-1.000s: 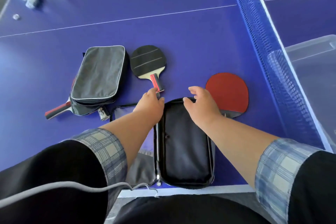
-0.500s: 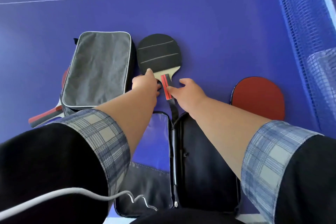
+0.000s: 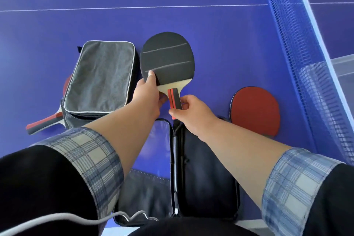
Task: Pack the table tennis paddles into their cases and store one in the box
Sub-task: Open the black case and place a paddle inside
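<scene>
A black-faced paddle [image 3: 168,57] with a red-and-black handle lies on the blue table. My left hand [image 3: 148,94] grips the lower edge of its blade, thumb on the rubber. My right hand [image 3: 191,110] pinches the end of its handle. Just below both hands a black case [image 3: 206,174] lies unzipped and spread flat, its blue-lined flap [image 3: 155,149] to the left. A red-faced paddle [image 3: 256,109] rests to the right, partly under my right forearm. A grey case [image 3: 101,76] sits at the left with another paddle's red handle [image 3: 44,122] sticking out beneath it.
The blue net [image 3: 306,63] runs along the right side. Behind it stands a clear plastic box [image 3: 342,67]. A white line [image 3: 134,7] crosses the table farther away. A grey cable [image 3: 76,220] trails over my lap at the bottom left.
Both hands left the black case and closed on the black paddle: the left on the blade edge, the right on the handle. The case now lies spread wide.
</scene>
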Tool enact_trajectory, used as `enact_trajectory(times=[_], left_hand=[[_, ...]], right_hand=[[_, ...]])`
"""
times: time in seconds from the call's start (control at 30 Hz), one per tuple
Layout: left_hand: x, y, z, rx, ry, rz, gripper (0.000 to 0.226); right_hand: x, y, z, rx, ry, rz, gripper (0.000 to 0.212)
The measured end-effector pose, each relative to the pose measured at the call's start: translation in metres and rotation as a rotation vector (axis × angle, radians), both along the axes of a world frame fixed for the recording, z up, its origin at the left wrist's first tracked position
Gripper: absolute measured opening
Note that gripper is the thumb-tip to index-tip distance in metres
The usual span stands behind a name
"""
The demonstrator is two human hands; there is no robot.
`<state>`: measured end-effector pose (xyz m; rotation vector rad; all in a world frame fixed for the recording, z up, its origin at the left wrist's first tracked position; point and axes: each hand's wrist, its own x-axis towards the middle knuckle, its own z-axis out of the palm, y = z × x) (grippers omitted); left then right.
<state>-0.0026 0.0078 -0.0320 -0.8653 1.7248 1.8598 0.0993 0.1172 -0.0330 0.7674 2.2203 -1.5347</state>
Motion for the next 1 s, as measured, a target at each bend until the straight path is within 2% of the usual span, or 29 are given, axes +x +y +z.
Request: enact_trajectory(times=[0.07, 0.13, 0.2, 0.3, 0.4, 0.47, 0.57, 0.7, 0.77, 0.87, 1.0], left_hand=[[0.019, -0.002, 0.009, -0.003, 0.006, -0.048, 0.037], [0.043, -0.003, 0.016, 0.026, -0.026, -0.088, 0.026], [0.069, -0.003, 0.018, 0.047, -0.037, -0.094, 0.021], [0.107, -0.003, 0.014, 0.094, -0.044, -0.113, 0.019], [0.142, -0.009, 0.007, 0.177, -0.086, -0.153, 0.021], [0.159, -0.016, 0.002, 0.115, -0.080, -0.179, 0.019], [0.177, -0.028, -0.005, -0.119, -0.001, -0.309, 0.016], [0.192, -0.036, -0.007, -0.393, 0.070, -0.515, 0.030], [0.198, -0.037, -0.012, -0.422, 0.060, -0.592, 0.031], [0.203, -0.036, -0.018, -0.454, 0.110, -0.686, 0.009], [0.203, -0.036, -0.026, -0.495, 0.116, -0.758, 0.016]], right_hand=[[0.025, 0.003, 0.004, -0.049, -0.018, 0.024, 0.026], [0.045, 0.005, 0.009, -0.151, -0.034, -0.003, 0.039], [0.060, 0.009, 0.015, -0.241, -0.007, -0.174, 0.054], [0.074, 0.024, 0.021, -0.300, 0.118, -0.427, 0.051], [0.090, 0.040, 0.019, -0.271, 0.128, -0.460, 0.060], [0.105, 0.042, 0.015, -0.253, 0.089, -0.434, 0.055], [0.131, 0.038, 0.009, -0.227, 0.048, -0.418, 0.050], [0.157, 0.035, -0.001, -0.155, 0.006, -0.398, 0.048], [0.165, 0.039, -0.004, -0.071, -0.018, -0.352, 0.050], [0.172, 0.045, -0.007, 0.067, -0.018, -0.270, 0.055], [0.172, 0.043, -0.015, 0.216, -0.067, -0.175, 0.071]])
